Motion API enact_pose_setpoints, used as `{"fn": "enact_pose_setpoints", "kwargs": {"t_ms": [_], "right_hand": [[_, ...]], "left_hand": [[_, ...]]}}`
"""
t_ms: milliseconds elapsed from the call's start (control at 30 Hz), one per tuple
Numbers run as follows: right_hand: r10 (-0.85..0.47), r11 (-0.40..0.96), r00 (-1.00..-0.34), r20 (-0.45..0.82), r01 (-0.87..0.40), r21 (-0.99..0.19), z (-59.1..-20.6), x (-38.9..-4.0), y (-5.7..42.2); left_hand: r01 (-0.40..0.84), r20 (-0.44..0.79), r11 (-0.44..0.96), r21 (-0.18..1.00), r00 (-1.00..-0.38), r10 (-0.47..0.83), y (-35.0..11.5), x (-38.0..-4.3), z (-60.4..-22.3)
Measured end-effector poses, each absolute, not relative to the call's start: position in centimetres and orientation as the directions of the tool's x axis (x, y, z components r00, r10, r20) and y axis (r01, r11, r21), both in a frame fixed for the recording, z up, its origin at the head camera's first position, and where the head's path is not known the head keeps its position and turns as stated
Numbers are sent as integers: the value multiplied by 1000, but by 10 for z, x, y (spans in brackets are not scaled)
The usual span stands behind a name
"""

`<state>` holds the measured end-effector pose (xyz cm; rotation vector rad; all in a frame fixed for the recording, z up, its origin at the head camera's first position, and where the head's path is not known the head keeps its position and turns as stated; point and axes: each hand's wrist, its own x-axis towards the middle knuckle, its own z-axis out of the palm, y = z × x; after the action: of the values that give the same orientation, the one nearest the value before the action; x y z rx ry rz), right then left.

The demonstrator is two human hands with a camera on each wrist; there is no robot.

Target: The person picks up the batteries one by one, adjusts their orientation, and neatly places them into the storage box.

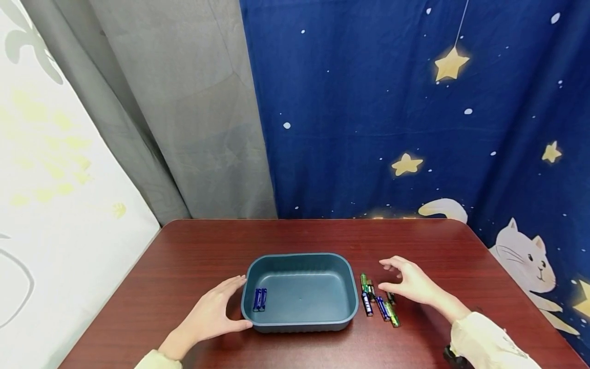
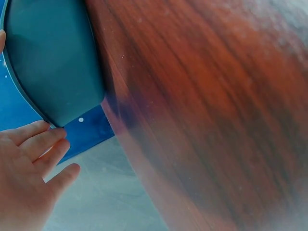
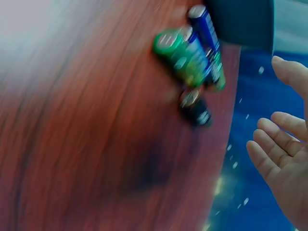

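Against the spread thumb and fingertips of the left hand [image 1: 212, 311] sits the blue-green bin [image 1: 299, 325], touched rather than gripped; two blue batteries [image 1: 256, 300] lie inside, near those fingers. Past the bin, a cluster of green, blue and dark batteries [image 1: 382, 308] lies beside and under the right hand [image 1: 415, 283], which hovers empty, thumb and fingers parted. Beyond both hands hangs a starry blue curtain [image 1: 332, 133].

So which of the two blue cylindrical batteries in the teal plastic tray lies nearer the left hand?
The left blue battery, nearer the left wall of the tray; the other blue battery lies to its right.
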<state>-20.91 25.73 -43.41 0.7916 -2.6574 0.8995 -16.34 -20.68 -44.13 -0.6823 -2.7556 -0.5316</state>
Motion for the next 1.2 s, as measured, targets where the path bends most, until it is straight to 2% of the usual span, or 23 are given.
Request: {"fn": "enact_pose_setpoints", "kwargs": {"t_ms": [300, 567, 700, 1200], "right_hand": [[-442, 668, -833, 333, -553, -498, -452, -215, 287], [-490, 642, -834, 255, -543, -541, -460, -211, 287], [-503, 658, -834, 226, -539, -525, -462, -207, 285], [-501, 677, -828, 252, -556, -482, -469, -208, 285]], "left_hand": [[485, 325, 824, 292, -861, 391, -207, -163, -442], [485, 321, 827, 283, -861, 395, -207, -163, -444], [483, 319, 827, 286, -862, 394, -207, -163, -443], [465, 295, 832, 302, -875, 382, -208, -163, -443]]}}
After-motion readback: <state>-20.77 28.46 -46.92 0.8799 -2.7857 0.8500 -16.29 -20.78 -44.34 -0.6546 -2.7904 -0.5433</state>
